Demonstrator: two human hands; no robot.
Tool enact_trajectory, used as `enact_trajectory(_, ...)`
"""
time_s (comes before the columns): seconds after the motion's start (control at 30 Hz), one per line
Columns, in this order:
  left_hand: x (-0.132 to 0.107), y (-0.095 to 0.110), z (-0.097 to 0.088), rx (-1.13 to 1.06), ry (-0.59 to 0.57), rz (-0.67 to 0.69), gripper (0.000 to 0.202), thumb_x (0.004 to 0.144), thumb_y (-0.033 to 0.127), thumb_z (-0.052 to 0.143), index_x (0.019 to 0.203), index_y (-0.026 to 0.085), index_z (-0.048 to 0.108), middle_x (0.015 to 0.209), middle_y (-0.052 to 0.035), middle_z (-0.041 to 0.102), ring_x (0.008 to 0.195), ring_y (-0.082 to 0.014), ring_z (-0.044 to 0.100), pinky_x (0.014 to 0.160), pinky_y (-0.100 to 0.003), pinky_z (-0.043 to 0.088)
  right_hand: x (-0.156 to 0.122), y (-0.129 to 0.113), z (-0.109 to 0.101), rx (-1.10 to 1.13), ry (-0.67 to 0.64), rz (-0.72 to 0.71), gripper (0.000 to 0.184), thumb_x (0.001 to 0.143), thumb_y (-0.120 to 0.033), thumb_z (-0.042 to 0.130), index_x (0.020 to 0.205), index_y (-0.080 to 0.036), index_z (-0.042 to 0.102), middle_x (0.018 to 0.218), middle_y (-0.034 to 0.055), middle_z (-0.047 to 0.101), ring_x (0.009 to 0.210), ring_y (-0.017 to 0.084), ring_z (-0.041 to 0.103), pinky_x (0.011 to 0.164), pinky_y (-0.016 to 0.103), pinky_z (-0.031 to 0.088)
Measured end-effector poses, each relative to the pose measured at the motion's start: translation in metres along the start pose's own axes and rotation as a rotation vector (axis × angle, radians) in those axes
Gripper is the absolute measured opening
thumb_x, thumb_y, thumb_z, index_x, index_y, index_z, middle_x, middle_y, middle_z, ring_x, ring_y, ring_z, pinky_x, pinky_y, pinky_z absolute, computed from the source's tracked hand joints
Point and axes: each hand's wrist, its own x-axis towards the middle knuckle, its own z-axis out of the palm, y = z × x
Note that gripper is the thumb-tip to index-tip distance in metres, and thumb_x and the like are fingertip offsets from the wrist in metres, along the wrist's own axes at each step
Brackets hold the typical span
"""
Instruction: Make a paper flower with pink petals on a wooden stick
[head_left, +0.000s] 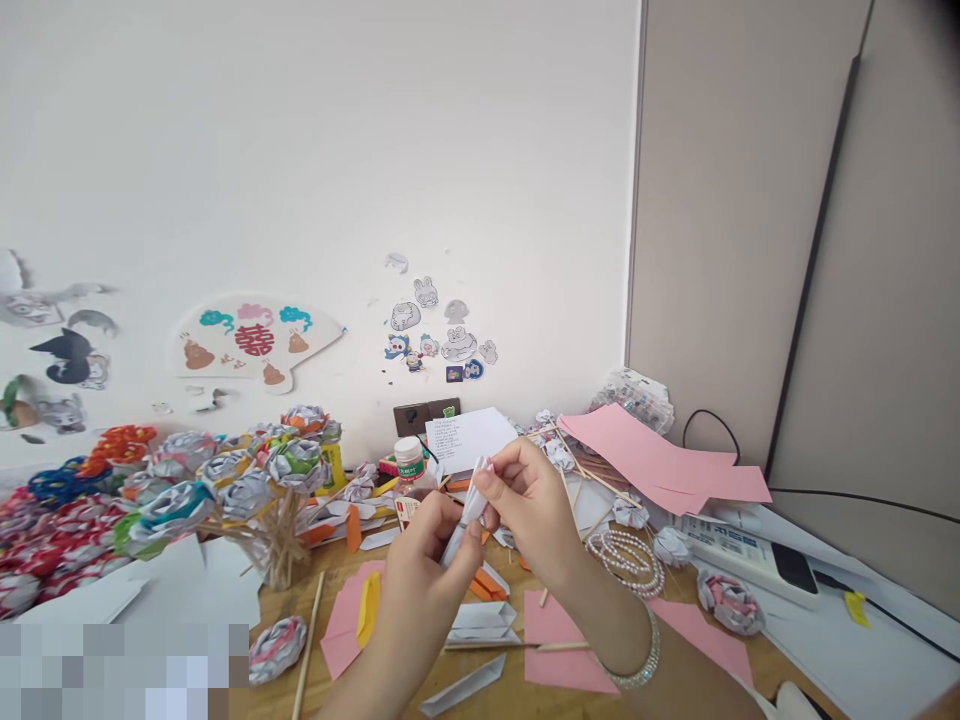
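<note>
A folded strip of white paper [474,503] is held up over the middle of the table between both hands. My left hand [429,545] pinches its lower part, fingers closed. My right hand [523,500] grips the upper end between thumb and fingertips; a sparkling bracelet is on that wrist. Beneath the hands lie folded white paper strips [480,622] and orange ones. Another white strip [463,686] lies closer to me. Pink paper sheets [544,615] rest under and beside the right forearm, with a thin wooden stick [562,647] across one.
Paper flowers on sticks [281,530] stand bunched at the left. A small bottle [409,462] stands behind my hands, near a written sheet [480,440]. On the right are a bead string [626,562], a white power strip [754,562] with a cable, and large pink paper [660,455].
</note>
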Motion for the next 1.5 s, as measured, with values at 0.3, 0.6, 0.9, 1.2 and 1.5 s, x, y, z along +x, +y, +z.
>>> enact_trajectory(0.3, -0.004, 0.003, -0.003, -0.087, -0.046, -0.009, 0.018, 0.075, 0.029, 0.059, 0.065, 0.020, 0.048, 0.059, 0.0032, 0.055, 0.055, -0.0114, 0.049, 0.051, -0.022, 0.033, 0.003, 0.003, -0.004, 0.040, -0.061, -0.003, 0.028, 0.075, -0.039, 0.066, 0.073, -0.019, 0.047, 0.054, -0.0061, 0.054, 0.041, 0.006, 0.048, 0.040, 0.017, 0.038)
enact_trajectory(0.6, 0.007, 0.008, -0.002, -0.394, -0.319, -0.324, 0.052, 0.061, 0.047, 0.073, 0.097, 0.018, 0.050, 0.070, 0.0002, 0.064, 0.049, -0.0101, 0.052, 0.047, -0.023, 0.043, 0.025, 0.009, -0.037, 0.106, -0.302, 0.075, 0.031, 0.075, -0.040, 0.067, 0.097, -0.018, 0.059, 0.067, -0.0034, 0.056, 0.050, 0.006, 0.051, 0.046, 0.016, 0.041)
enact_trajectory(0.9, 0.007, 0.006, -0.002, -0.280, -0.349, -0.363, 0.065, 0.059, 0.056, 0.069, 0.104, 0.014, 0.052, 0.064, 0.0022, 0.059, 0.043, -0.0090, 0.048, 0.040, -0.023, 0.041, 0.033, 0.028, -0.049, 0.167, -0.370, 0.051, 0.033, 0.070, -0.044, 0.072, 0.075, -0.015, 0.058, 0.061, -0.0038, 0.052, 0.044, 0.004, 0.042, 0.041, 0.016, 0.034)
enact_trajectory(1.2, 0.005, 0.002, -0.003, 0.134, -0.291, -0.145, 0.023, 0.076, 0.038, 0.055, 0.084, 0.017, 0.057, 0.054, 0.0068, 0.046, 0.045, -0.0091, 0.042, 0.044, -0.021, 0.034, 0.034, 0.022, -0.052, 0.011, -0.309, 0.017, 0.028, 0.077, -0.039, 0.066, 0.096, -0.018, 0.063, 0.075, 0.0008, 0.059, 0.060, 0.010, 0.057, 0.053, 0.021, 0.048)
enact_trajectory(1.5, 0.013, -0.018, -0.010, 0.011, -0.329, -0.076, 0.047, 0.070, 0.028, 0.063, 0.113, 0.019, 0.046, 0.077, -0.0007, 0.061, 0.072, -0.0161, 0.058, 0.066, -0.029, 0.045, 0.030, 0.018, -0.046, -0.173, -0.411, 0.027, 0.034, 0.083, -0.038, 0.059, 0.111, -0.020, 0.064, 0.081, 0.0017, 0.061, 0.063, 0.010, 0.056, 0.060, 0.023, 0.048)
